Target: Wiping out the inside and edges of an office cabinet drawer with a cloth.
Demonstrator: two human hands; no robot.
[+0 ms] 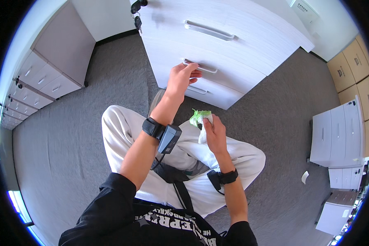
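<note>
In front of me stands a white wood-grain drawer cabinet (233, 58) with several drawers, all closed. My left hand (181, 77) reaches up to the middle drawer, its thumb and fingers around the left part of the metal drawer handle (208, 70). Between the thumb and fingers of my right hand (215, 133) is a bunched white cloth (203, 136) with a frayed light-green edge (200, 116). The cloth is held above my crossed legs, apart from the cabinet. Part of the lower drawer handle (197, 89) shows below my left hand.
Keys (137, 22) hang at the cabinet's upper left edge. A row of drawer cabinets (49, 77) lines the left side. On the right are cardboard boxes (341, 72), another white cabinet (335, 135) and a paper scrap (305, 177) on the grey carpet (276, 123).
</note>
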